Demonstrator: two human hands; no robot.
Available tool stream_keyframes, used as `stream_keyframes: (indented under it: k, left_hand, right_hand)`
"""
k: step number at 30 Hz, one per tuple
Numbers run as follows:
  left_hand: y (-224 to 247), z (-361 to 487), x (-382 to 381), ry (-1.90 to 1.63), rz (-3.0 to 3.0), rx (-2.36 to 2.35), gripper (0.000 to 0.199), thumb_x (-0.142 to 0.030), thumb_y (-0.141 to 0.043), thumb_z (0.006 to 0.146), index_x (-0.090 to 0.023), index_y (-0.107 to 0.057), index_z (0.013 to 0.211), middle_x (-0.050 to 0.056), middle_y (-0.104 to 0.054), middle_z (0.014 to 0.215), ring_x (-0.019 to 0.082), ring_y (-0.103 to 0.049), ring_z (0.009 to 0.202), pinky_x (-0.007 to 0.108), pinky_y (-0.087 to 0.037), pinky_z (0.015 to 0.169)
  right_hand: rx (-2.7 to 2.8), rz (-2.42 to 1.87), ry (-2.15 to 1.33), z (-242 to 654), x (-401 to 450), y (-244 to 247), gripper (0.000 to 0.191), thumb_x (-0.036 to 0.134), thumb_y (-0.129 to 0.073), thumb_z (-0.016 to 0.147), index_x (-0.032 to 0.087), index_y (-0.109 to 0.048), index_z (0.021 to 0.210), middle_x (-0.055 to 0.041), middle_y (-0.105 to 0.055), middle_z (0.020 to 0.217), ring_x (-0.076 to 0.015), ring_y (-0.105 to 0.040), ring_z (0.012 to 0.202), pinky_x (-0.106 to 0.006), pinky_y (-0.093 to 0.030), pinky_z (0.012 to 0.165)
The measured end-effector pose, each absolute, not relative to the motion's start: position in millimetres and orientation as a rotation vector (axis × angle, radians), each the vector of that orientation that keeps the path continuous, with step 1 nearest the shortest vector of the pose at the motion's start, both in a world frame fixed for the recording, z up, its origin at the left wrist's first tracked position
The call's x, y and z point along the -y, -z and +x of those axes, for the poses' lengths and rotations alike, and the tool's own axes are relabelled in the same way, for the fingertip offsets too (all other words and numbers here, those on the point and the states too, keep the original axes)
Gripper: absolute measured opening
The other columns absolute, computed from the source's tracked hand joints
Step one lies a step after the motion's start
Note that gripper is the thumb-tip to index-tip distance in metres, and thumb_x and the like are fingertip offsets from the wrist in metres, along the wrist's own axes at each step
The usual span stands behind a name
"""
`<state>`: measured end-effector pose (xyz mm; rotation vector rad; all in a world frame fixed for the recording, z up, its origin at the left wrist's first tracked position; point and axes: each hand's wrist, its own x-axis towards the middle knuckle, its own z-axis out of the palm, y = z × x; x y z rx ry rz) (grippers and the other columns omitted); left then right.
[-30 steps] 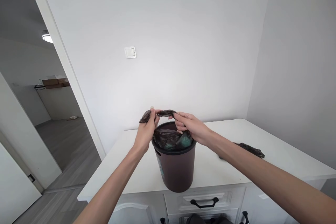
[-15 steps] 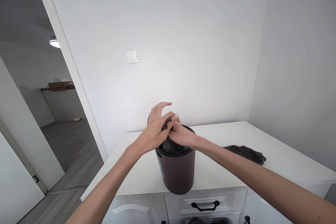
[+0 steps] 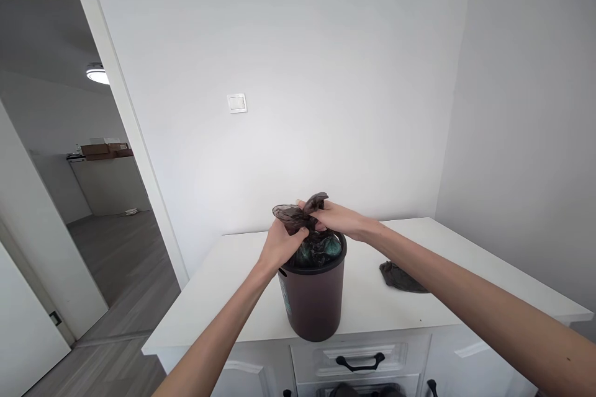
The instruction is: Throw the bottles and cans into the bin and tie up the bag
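Observation:
A dark purple trash can (image 3: 316,307) with a black rim stands upright on the white cabinet top. Inside it sits a thin black garbage bag (image 3: 319,251), with something greenish showing through. The bag's gathered top sticks up above the rim, bunched between my hands. My left hand (image 3: 282,240) grips the left side of that bunch, thumb pressed inward. My right hand (image 3: 338,217) pinches the other side, and a twisted end of plastic stands up beside its fingers. Some fingertips are hidden behind the plastic.
Another crumpled black plastic bag (image 3: 400,279) lies on the white cabinet (image 3: 372,310), partly behind my right forearm. Black handles (image 3: 361,363) stick out from the drawer front. A wall with a light switch (image 3: 237,103) rises behind; an open doorway is at left.
My hands have moved apart from their crossed position over the can. The gathered plastic now shows spread between them, and more of the bag inside the can is visible.

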<state>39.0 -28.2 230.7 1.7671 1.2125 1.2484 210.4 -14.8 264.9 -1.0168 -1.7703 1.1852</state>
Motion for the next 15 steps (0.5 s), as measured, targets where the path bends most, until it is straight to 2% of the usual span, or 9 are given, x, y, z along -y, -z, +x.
stream_keyframes:
  k: [2, 4, 6, 8, 10, 11, 15]
  left_hand:
    - [-229.9, 40.5, 23.7, -1.228, 1.829, -1.198, 0.014, -0.031, -0.065, 0.08, -0.021, -0.068, 0.09, 0.007, -0.074, 0.097, 0.029, -0.066, 0.103, 0.039, -0.05, 0.09]
    - [-228.9, 41.3, 22.0, -1.216, 1.823, -1.129, 0.016, -0.036, -0.062, 0.083, -0.021, -0.07, 0.082, 0.006, -0.075, 0.092, 0.029, -0.065, 0.101, 0.038, -0.049, 0.089]
    - [-228.0, 41.8, 21.4, -1.178, 1.756, -1.023, 0.02, -0.038, -0.062, 0.084, -0.021, -0.07, 0.077, 0.005, -0.073, 0.086, 0.026, -0.064, 0.096, 0.036, -0.049, 0.088]
    - [-227.3, 41.8, 20.2, -1.151, 1.654, -0.964, 0.02, -0.038, -0.061, 0.083, -0.021, -0.065, 0.072, 0.002, -0.068, 0.077, 0.021, -0.06, 0.084, 0.032, -0.048, 0.082]
    - [-227.0, 41.8, 18.7, -1.169, 1.581, -0.954, 0.021, -0.036, -0.059, 0.081, -0.022, -0.058, 0.066, -0.001, -0.06, 0.07, 0.017, -0.054, 0.074, 0.028, -0.044, 0.073]
    - [-227.1, 41.9, 18.4, -1.186, 1.569, -0.957, 0.022, -0.036, -0.057, 0.081, -0.022, -0.054, 0.064, -0.002, -0.057, 0.068, 0.016, -0.051, 0.071, 0.027, -0.041, 0.07]
    - [-228.9, 42.5, 23.8, -1.219, 1.627, -0.949, 0.028, -0.033, -0.052, 0.084, -0.022, -0.049, 0.058, -0.001, -0.054, 0.069, 0.016, -0.047, 0.072, 0.026, -0.038, 0.069]
  right_hand:
    - [1.899, -0.964, -1.167, 218.6, 16.7, -268.0, 0.048, 0.06, -0.066, 0.09, 0.023, -0.051, 0.063, 0.0017, -0.048, 0.063, -0.0174, -0.044, 0.069, -0.031, -0.038, 0.07]
    - [2.037, -0.875, -1.125, 228.5, 18.9, -271.9, 0.051, 0.059, -0.061, 0.092, 0.023, -0.044, 0.059, 0.0029, -0.043, 0.061, -0.0167, -0.04, 0.069, -0.031, -0.037, 0.072]
    - [2.153, -0.787, -1.072, 238.9, 19.7, -275.0, 0.045, 0.052, -0.057, 0.093, 0.023, -0.048, 0.061, 0.0029, -0.047, 0.064, -0.0164, -0.042, 0.072, -0.031, -0.037, 0.074]
    - [2.226, -0.751, -1.017, 247.9, 17.5, -274.6, 0.031, 0.042, -0.059, 0.09, 0.022, -0.057, 0.067, 0.0026, -0.055, 0.068, -0.0166, -0.048, 0.073, -0.031, -0.039, 0.073]
    - [2.217, -0.764, -0.947, 253.3, 12.1, -268.9, 0.012, 0.032, -0.061, 0.084, 0.023, -0.067, 0.078, 0.0018, -0.063, 0.074, -0.0166, -0.054, 0.071, -0.031, -0.042, 0.069]
    - [2.18, -0.786, -0.89, 254.3, 8.7, -264.1, 0.009, 0.026, -0.061, 0.081, 0.023, -0.069, 0.084, 0.0014, -0.067, 0.079, -0.0161, -0.057, 0.068, -0.03, -0.042, 0.066]
    - [2.006, -0.915, -0.447, 246.9, -2.8, -240.6, 0.027, 0.01, -0.055, 0.073, 0.025, -0.064, 0.093, 0.002, -0.071, 0.091, -0.0127, -0.059, 0.057, -0.028, -0.041, 0.06]
